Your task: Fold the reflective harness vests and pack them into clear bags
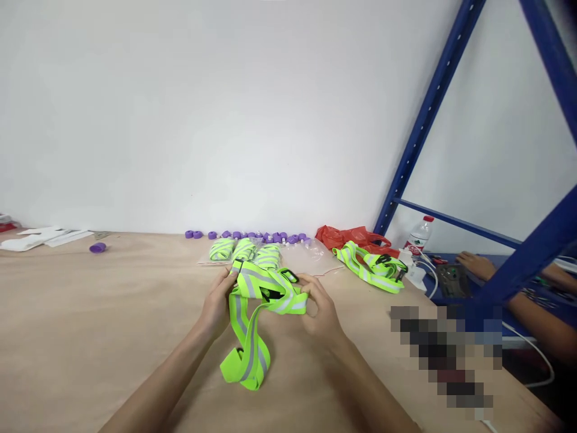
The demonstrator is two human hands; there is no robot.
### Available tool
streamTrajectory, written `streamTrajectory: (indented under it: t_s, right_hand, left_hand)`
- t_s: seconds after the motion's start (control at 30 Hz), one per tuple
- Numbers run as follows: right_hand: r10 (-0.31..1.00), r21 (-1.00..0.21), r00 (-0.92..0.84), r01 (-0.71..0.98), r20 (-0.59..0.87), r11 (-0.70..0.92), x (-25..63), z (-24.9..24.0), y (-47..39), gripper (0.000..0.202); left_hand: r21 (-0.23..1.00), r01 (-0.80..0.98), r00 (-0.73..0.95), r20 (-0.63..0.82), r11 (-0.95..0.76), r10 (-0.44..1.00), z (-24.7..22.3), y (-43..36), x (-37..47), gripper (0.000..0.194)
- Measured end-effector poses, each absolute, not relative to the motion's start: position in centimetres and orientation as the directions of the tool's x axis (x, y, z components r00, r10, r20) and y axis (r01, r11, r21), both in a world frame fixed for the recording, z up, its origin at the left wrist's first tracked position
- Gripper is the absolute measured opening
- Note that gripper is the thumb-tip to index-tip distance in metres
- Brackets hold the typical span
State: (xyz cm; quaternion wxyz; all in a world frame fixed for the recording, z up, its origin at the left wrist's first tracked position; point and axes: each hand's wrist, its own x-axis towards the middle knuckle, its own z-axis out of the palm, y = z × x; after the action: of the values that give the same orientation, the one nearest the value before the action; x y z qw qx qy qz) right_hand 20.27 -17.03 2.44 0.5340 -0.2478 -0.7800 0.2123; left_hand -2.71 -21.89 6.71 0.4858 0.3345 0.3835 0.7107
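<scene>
Our bare forearms reach in from the near edge of the view, and between our hands a neon-green strap is held gathered above the tan desk [135,325]. Our left hand [219,304] pinches its left end beside a black buckle [237,263]; our right hand [320,307] holds its right end, thumb and fingers curved, near another dark buckle [289,275]. The gathered strap [250,282] runs mainly left to right, spanning the space between us and touched by both hands, so neither is nearer; a long loop trails from its left half back toward us. Silver-gray bands line the bright webbing, which looks flat, soft and twisted where it doubles over. Just beyond, three folded bundles [268,255] sit in a row by clear plastic, with small purple caps [237,235] along the wall. A second strap [374,276] lies loosely coiled to the right, closer to our right hand, in front of a red plastic bag [351,237].
</scene>
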Motion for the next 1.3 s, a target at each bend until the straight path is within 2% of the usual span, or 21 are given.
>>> streamTrajectory:
  t_s: [0.07,0.13,0.23,0.3,0.33,0.4,0.47,0.57,0.63,0.73,0.83,0.93,1.03,1.13,1.3]
  right_hand:
    - [0.713,-0.751,-0.327,0.014,0.620,0.660,20.1,2.0,-16.8,0.019]
    - [0.767,-0.821,-0.323,-0.060,0.555,0.568,20.2,1.9,-16.7,0.025]
    - [0.759,-0.781,-0.205,-0.051,0.618,0.623,20.3,2.6,-17.0,0.037]
    - [0.688,-0.688,-0.164,0.061,0.707,0.723,20.1,3.7,-17.8,0.034]
    - [0.637,-0.624,-0.198,0.131,0.745,0.771,19.8,4.2,-18.3,0.030]
    - [0.538,-0.485,-0.356,0.233,0.764,0.843,19.0,4.9,-19.3,0.026]
    - [0.500,-0.417,-0.469,0.276,0.728,0.866,18.1,4.8,-19.8,0.027]
    - [0.572,-0.457,-0.472,0.345,0.671,0.820,17.4,3.8,-19.9,0.029]
    - [0.598,-0.473,-0.474,0.366,0.646,0.801,17.3,3.2,-19.6,0.028]
    - [0.581,-0.461,-0.506,0.354,0.637,0.814,17.5,2.8,-19.4,0.025]
    - [0.560,-0.453,-0.539,0.331,0.630,0.828,17.7,3.0,-19.4,0.025]
    - [0.532,-0.441,-0.571,0.304,0.625,0.845,17.6,2.9,-19.3,0.028]
    - [0.540,-0.430,-0.541,0.327,0.645,0.842,17.4,2.3,-19.2,0.031]
    - [0.563,-0.428,-0.515,0.366,0.646,0.827,16.9,1.7,-19.3,0.030]
    - [0.586,-0.468,-0.481,0.354,0.652,0.810,16.4,1.9,-19.8,0.026]
  left_hand:
    - [0.842,-0.511,-0.325,-0.003,-0.173,0.946,6.5,-22.0,-2.7,0.029]
    - [0.808,-0.579,-0.340,-0.121,-0.107,0.933,6.4,-22.1,-2.4,0.023]
    - [0.750,-0.661,-0.308,-0.287,0.013,0.907,6.3,-22.4,-1.8,0.018]
    - [0.736,-0.675,-0.298,-0.329,0.046,0.896,6.2,-22.5,-1.1,0.015]
    - [0.739,-0.672,-0.298,-0.336,0.054,0.893,6.1,-22.6,-0.8,0.013]
    - [0.748,-0.660,-0.296,-0.333,0.059,0.895,5.9,-22.6,-0.2,0.010]
    - [0.755,-0.651,-0.280,-0.337,0.080,0.899,5.6,-22.7,0.2,0.010]
    - [0.786,-0.608,-0.226,-0.307,0.112,0.924,5.4,-23.1,0.3,0.023]
    - [0.849,-0.522,-0.191,-0.209,0.081,0.959,5.3,-23.3,0.2,0.037]
    - [0.949,-0.316,-0.163,-0.031,-0.022,0.986,5.5,-23.8,0.0,0.056]
    - [0.983,-0.176,-0.111,0.026,-0.046,0.994,5.7,-24.1,-0.1,0.068]
    - [0.995,-0.083,-0.062,0.057,-0.062,0.996,5.7,-24.0,0.0,0.062]
    - [0.997,-0.040,-0.140,0.059,-0.065,0.988,5.6,-23.7,0.0,0.053]
    - [0.998,-0.031,-0.221,0.043,-0.051,0.974,5.5,-23.5,-0.1,0.045]
    - [0.997,-0.071,-0.258,0.007,-0.026,0.966,5.6,-23.6,0.0,0.034]
